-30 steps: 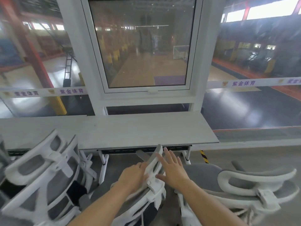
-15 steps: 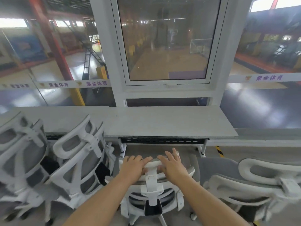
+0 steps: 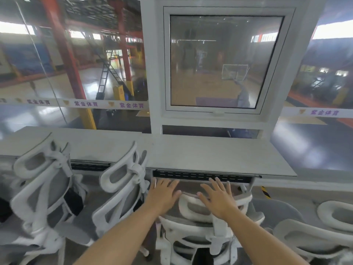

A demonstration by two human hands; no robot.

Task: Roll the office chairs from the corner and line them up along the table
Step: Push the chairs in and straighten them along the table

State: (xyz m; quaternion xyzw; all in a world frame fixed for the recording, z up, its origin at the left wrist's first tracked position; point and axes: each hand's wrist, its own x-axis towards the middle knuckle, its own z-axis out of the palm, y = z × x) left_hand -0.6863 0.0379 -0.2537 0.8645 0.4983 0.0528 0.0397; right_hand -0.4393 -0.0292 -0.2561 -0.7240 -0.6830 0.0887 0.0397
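You are seating one chair point(image 3: 191, 232) at the surface point(image 3: 210, 155). Your left hand point(image 3: 164, 196) and right hand point(image 3: 219, 200) lie flat on its headrest point(image 3: 191, 205), fingers straight and spread, curled round nothing. The surface's edge sits just beyond your fingertips, so this chair looks nearly home. Past your left hand, a near chair point(image 3: 122, 180) and a far chair point(image 3: 42, 169) already stand at the surface. Beyond your right hand a waiting chair point(image 3: 305, 238) looks not yet squared up. Next, probably: one short, even push from both palms, then reach right.
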